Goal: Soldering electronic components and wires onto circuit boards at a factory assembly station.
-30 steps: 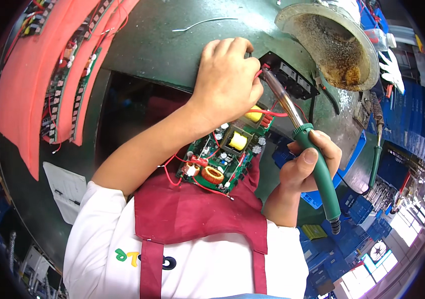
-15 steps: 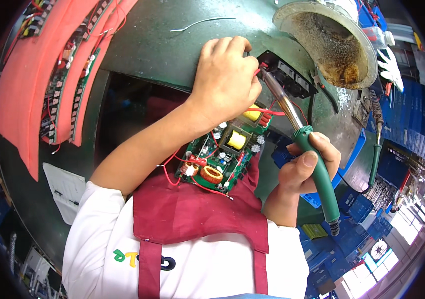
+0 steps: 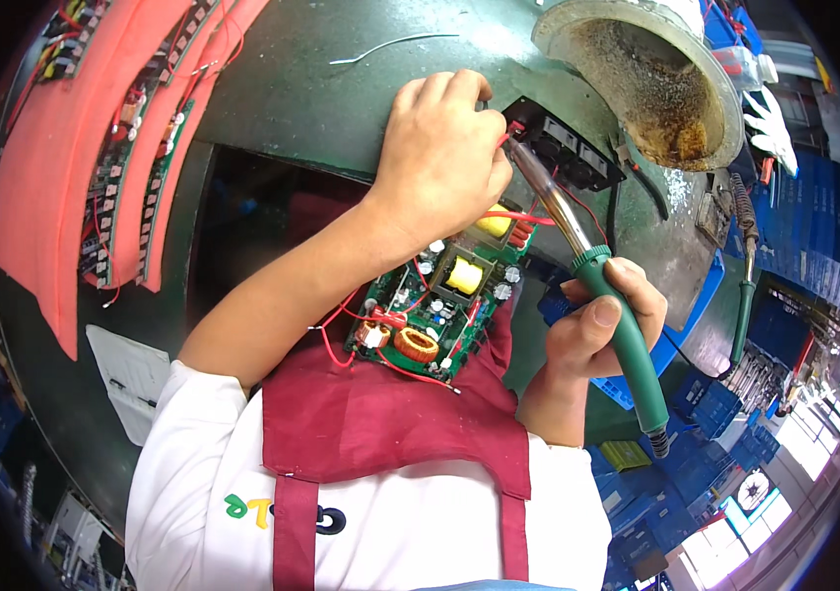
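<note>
My right hand (image 3: 609, 320) is closed round the green handle of a soldering iron (image 3: 627, 347). The iron's metal barrel slants up and left, its tip at a red wire terminal on a black panel (image 3: 566, 146) with several rectangular openings. Just left of that tip is my left hand (image 3: 444, 148), back upward and fingers curled beside the panel; what its fingertips hold is hidden. Below my left wrist lies a green circuit board (image 3: 439, 313) with yellow transformers, a copper-wound ring coil and red wires, against the dark red apron.
Red foam strips (image 3: 55, 177) holding more circuit boards lie at the left. A stained round metal vessel (image 3: 671, 108) stands at the back right, with pliers (image 3: 644, 182) near it. A second green-handled iron (image 3: 743, 310) is farther right. Solder wire (image 3: 395, 45) lies on the bench.
The soldering iron and my right hand have shifted slightly up and left, the tip moving closer to my left fingers. My left hand stays almost in place.
</note>
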